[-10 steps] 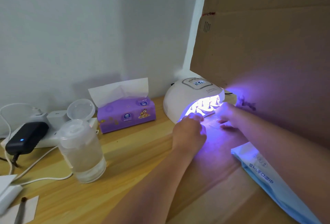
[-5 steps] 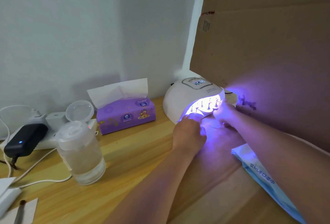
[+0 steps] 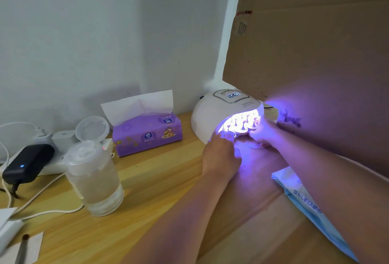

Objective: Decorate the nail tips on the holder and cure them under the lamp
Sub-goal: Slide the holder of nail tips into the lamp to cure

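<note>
— Where is the nail tip holder (image 3: pixel 242 131)?
— At the lit mouth of the white nail lamp (image 3: pixel 212 114), tips on stands under the glow.
— And the hands?
— The left hand (image 3: pixel 221 152) pinches its near edge; the right hand (image 3: pixel 263 131) grips the right side.

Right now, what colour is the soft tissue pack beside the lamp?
Purple soft tissue pack, clearest in the head view.

The lamp (image 3: pixel 212 116) reads "SUN", display perhaps "150".
</note>
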The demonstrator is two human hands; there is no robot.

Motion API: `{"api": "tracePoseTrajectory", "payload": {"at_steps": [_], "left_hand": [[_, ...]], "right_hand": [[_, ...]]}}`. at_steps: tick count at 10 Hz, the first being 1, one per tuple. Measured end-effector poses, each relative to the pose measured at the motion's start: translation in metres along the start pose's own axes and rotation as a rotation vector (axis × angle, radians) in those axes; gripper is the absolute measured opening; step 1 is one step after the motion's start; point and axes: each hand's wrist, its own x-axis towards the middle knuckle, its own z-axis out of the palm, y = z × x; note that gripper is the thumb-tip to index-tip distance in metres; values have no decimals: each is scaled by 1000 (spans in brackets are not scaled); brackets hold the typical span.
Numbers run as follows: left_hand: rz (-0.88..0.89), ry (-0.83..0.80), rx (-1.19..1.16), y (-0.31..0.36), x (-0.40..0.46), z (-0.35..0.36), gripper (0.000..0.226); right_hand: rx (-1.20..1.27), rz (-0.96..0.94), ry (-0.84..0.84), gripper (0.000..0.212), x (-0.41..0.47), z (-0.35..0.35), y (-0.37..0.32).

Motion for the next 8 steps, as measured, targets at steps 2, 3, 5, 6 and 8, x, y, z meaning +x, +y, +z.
{"api": "tracePoseTrajectory", "payload": {"at_steps": [2, 3, 5, 6, 8], "left_hand": [[12, 23, 63, 0, 0, 1, 36], [79, 12, 122, -1, 1, 4, 43], [175, -41, 244, -2, 5, 11, 51], [177, -17, 257, -2, 5, 12, 47], [172, -3, 239, -1, 5, 12, 48]], "right_hand": [[-37, -6, 19, 23, 1, 7, 3], [-75, -34, 52, 16, -2, 6, 3], [-126, -12, 74, 26, -6, 7, 1], [-67, 25, 104, 15, -10, 4, 4], [50, 12, 93, 38, -32, -3, 9]]}}
